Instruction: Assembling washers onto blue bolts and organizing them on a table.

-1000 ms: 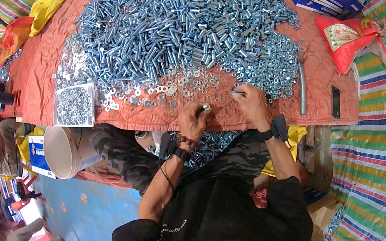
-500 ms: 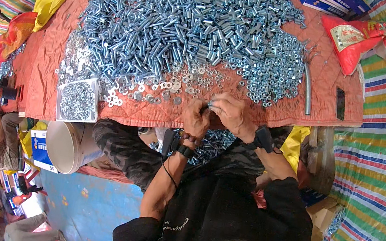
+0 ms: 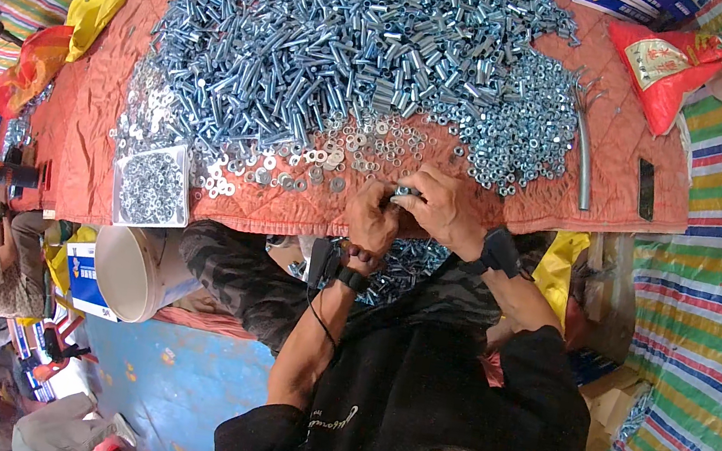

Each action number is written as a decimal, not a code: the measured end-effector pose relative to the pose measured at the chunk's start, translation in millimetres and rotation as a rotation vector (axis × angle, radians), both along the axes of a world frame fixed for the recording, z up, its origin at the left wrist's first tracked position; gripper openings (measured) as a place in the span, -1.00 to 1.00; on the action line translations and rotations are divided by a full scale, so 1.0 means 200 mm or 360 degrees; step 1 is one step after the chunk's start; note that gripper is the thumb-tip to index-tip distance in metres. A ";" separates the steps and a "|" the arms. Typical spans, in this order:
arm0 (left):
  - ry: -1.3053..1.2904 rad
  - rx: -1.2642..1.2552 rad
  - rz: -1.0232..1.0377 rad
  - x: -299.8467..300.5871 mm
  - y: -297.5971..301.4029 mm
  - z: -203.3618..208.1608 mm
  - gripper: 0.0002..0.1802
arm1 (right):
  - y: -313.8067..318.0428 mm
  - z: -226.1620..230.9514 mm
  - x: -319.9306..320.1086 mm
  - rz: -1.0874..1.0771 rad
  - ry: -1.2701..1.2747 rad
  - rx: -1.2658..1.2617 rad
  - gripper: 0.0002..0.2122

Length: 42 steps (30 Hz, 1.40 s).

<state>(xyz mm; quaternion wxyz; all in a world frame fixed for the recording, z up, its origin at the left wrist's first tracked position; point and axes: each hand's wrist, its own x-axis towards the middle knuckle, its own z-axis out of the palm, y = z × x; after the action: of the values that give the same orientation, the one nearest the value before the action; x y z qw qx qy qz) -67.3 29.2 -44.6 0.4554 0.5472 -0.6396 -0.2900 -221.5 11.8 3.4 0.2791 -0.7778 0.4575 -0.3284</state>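
Observation:
Close to the near edge of the red quilted cloth [image 3: 288, 212], my two hands meet around a small, shiny metal fastener [image 3: 405, 192]. My left hand [image 3: 372, 216] has its fingers curled round the fastener's lower end, which they hide. The thumb and fingertips of my right hand [image 3: 440, 206] pinch its upper end. Just beyond lie loose flat washers [image 3: 334, 159] and a heap of hex nuts [image 3: 515, 146]. Farther back spreads a large mound of metal bolts and sleeves [image 3: 332, 44].
A white tray of small washers [image 3: 185, 216] sits left on the cloth. A grey tube [image 3: 584, 165] and a black flat piece [image 3: 646, 189] lie right, near a red bag [image 3: 653, 71]. Below the edge are more metal pieces [image 3: 406, 265] and a white bucket [image 3: 121, 278]. Another person [image 3: 3, 279] sits far left.
The whole view has shifted slightly right. Both hands stay together at the cloth's edge, their fingers moved a little, and more of the fastener shows between them.

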 end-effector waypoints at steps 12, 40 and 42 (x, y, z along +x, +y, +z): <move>-0.0028 0.0126 -0.0099 0.02 -0.01 0.00 -0.87 | -0.10 -0.01 -0.05 0.0371 -0.0162 -0.0096 -0.82; 0.0104 0.0204 -0.0078 0.03 -0.01 0.00 -0.86 | 0.16 0.11 0.01 -0.0047 -0.0351 0.0743 -0.65; 0.0116 0.0265 -0.0042 0.02 -0.01 0.01 -0.88 | 0.15 0.13 -0.03 -0.0033 -0.0283 0.0832 -0.68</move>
<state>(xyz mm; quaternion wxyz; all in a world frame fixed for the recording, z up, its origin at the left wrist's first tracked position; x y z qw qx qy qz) -64.0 27.7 -43.4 0.4275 0.5637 -0.6034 -0.3680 -227.1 41.5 30.2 0.5062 -0.6427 0.5083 -0.2690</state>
